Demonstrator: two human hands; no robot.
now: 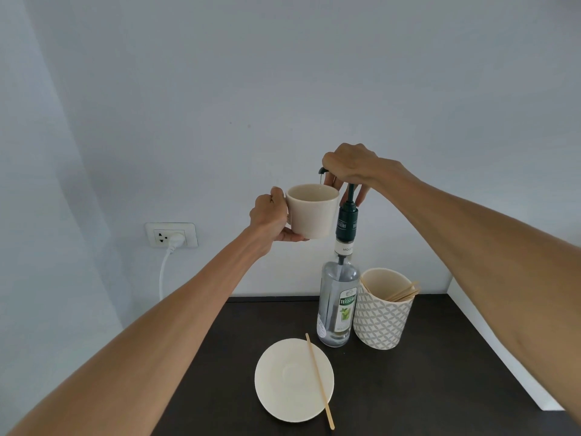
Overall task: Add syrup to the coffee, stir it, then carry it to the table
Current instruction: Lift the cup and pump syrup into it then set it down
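My left hand holds a cream coffee cup by its handle, raised in the air beside the syrup bottle. The clear syrup bottle with a dark green pump stands on the dark counter. My right hand rests on the pump head, fingers closed around it. The spout juts left over the cup's rim, and a thin thread of syrup hangs from it. A cream saucer lies on the counter below, with a wooden stir stick across it. What is inside the cup is hidden.
A patterned grey-and-white cup holding several wooden stir sticks stands right of the bottle. The dark counter meets a white ledge on the right. A wall socket with a white plug and cable sits at the left.
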